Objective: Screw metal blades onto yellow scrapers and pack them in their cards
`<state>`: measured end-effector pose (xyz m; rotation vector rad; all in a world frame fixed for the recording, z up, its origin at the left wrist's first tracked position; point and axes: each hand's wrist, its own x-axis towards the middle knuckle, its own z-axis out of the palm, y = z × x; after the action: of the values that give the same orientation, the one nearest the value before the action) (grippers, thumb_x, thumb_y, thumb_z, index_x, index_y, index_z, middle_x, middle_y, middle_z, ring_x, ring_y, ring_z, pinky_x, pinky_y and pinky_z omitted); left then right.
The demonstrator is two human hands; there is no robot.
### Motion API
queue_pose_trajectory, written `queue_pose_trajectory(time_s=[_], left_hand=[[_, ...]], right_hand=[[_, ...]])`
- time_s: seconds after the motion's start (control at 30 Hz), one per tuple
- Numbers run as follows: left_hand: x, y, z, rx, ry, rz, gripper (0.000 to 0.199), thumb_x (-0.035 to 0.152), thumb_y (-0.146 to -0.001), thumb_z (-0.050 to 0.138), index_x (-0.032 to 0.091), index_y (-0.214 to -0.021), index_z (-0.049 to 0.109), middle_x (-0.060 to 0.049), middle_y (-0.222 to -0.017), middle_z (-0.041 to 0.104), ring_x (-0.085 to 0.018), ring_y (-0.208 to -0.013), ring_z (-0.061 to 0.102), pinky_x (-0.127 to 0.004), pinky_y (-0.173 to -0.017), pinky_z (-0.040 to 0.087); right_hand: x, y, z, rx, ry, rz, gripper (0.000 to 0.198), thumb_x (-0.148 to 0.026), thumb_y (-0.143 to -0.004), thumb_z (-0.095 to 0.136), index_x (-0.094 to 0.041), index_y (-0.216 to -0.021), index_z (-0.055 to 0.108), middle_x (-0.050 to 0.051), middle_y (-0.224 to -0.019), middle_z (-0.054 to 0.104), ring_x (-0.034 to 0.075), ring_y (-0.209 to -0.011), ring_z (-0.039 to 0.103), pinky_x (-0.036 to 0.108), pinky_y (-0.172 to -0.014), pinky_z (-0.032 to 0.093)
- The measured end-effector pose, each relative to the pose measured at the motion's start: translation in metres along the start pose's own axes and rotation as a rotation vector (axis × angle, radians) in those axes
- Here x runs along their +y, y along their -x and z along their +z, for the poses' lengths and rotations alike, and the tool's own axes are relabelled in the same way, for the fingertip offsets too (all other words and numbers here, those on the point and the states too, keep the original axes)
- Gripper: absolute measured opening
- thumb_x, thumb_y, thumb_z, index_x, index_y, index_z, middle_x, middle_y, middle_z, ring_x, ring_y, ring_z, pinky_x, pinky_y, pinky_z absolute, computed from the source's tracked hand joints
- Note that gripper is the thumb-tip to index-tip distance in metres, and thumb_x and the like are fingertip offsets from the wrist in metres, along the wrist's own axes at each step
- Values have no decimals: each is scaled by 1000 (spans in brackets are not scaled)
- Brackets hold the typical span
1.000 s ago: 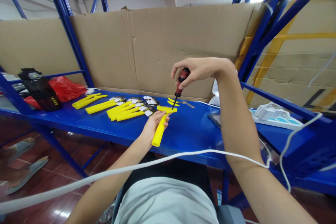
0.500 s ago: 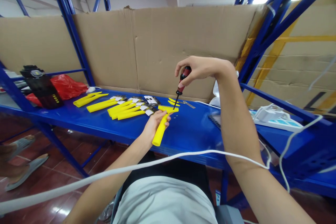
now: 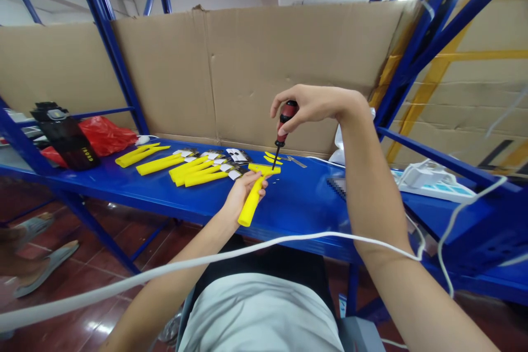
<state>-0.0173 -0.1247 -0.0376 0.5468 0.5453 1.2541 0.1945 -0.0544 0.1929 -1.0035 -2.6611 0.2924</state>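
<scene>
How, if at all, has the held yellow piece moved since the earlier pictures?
No: judged against the cardboard's vertical crease, the yellow piece in the left hand keeps practically its place.

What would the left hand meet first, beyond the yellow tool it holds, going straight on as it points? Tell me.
Probably the screwdriver's shaft, at the head of the yellow tool, just beyond the left hand; loose yellow strips lie farther along. Depth is unclear here.

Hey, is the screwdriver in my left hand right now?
No, your right hand holds the screwdriver, while your left hand grips the yellow T-shaped piece.
</scene>
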Motion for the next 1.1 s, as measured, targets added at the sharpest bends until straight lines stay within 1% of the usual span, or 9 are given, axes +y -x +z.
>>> queue_pose_trajectory(time_s=[0.1, 0.27, 0.43, 0.57, 0.67, 0.8, 0.97, 1.03, 1.1], left_hand=[[-1, -1, 0, -15, -10, 7, 28, 4, -92, 75, 16, -114, 61, -12, -107, 74, -10, -67, 67, -15, -50, 48], [-1, 0, 1, -6, -17, 7, 30, 4, -92, 76, 17, -114, 61, -12, -110, 75, -10, -66, 66, -14, -49, 47], [1, 2, 3, 12, -10, 5, 23, 4, -95, 73, 17, -108, 60, -12, -107, 74, -10, -66, 67, -14, -49, 47], [1, 3, 3, -5, -15, 7, 22, 4, -94, 74, 17, -106, 60, -13, -108, 74, -10, -67, 67, -14, -49, 48], [1, 3, 3, -10, -23, 3, 21, 4, -95, 73, 17, -104, 60, -13, -107, 74, -10, -66, 67, -14, -49, 48], [-1, 2, 2, -15, -29, 7, 21, 5, -96, 73, 17, -106, 59, -12, -107, 74, -10, -67, 67, -14, -49, 49], [-3, 1, -1, -56, -35, 23, 20, 6, -96, 73, 16, -108, 60, -12, -109, 74, -10, -68, 68, -14, -49, 50], [-3, 1, -1, -56, -36, 30, 19, 6, -97, 72, 16, -107, 60, -12, -109, 74, -10, -68, 68, -14, -49, 50], [-2, 1, -2, -51, -32, 32, 19, 6, -98, 72, 16, -106, 59, -12, -108, 74, -10, -68, 69, -14, -50, 51]], right_hand=[[-2, -3, 3, -10, -44, 46, 60, -65, -66, 106, -28, -105, 81, 3, -85, 81, 28, -83, 80, 39, -72, 59], [-2, -3, 4, -18, -65, 64, 62, -68, -69, 104, -26, -107, 81, 3, -88, 82, 27, -81, 80, 38, -72, 59], [-4, 3, -1, -12, 18, -18, 66, -59, -68, 106, -27, -118, 79, 3, -100, 85, 27, -95, 79, 37, -80, 58], [-10, 6, -2, -56, -32, -77, 63, -58, -72, 104, -27, -121, 79, 4, -107, 87, 27, -102, 78, 38, -86, 58], [-12, 3, 0, -39, -23, -78, 60, -60, -73, 104, -26, -116, 81, 3, -98, 86, 26, -97, 78, 36, -82, 57], [-13, -2, 4, 1, -14, -44, 59, -65, -68, 105, -26, -106, 82, 2, -90, 83, 26, -90, 79, 34, -74, 58], [-14, -3, 6, -27, -102, -26, 57, -69, -65, 105, -26, -92, 79, 2, -87, 83, 27, -86, 82, 36, -71, 62], [-13, -3, 6, -28, -108, -19, 56, -69, -66, 104, -27, -91, 78, 3, -86, 83, 28, -86, 82, 36, -71, 63], [-10, -3, 5, -13, -78, -19, 56, -67, -67, 104, -27, -96, 78, 3, -88, 83, 28, -88, 82, 37, -73, 63]])
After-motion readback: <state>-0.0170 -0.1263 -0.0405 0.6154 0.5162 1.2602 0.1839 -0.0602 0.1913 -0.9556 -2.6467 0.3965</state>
